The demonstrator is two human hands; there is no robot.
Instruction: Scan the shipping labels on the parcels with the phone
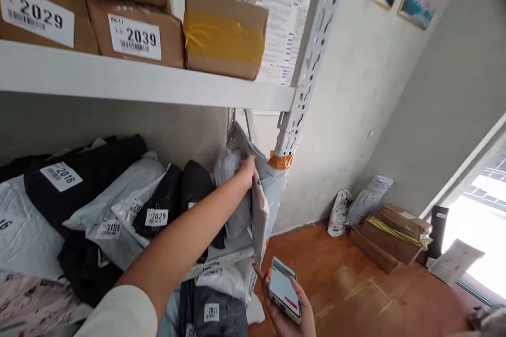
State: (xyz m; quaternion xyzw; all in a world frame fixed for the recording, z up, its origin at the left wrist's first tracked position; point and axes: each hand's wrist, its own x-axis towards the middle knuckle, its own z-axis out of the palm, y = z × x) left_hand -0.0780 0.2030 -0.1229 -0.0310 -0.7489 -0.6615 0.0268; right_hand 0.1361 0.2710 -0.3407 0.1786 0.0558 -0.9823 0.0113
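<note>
Left hand (247,169) reaches into the shelf's far corner, fingers closed on a grey mailer bag (233,189) among the labelled parcels; right hand (286,305) cradles a phone (282,288). Seemingly mid-search; next, reading that bag's label needs it tilted outward.

Left hand (247,168) fingertips buried behind the grey mailer bag (237,189), grip impossible to judge. Right hand (290,310) cropped by the bottom edge, its palm covered by the phone (282,288), whose screen text stayed too small to read. Wall notice (284,26) partly blocked by the shelf upright (312,52), print illegible.
</note>
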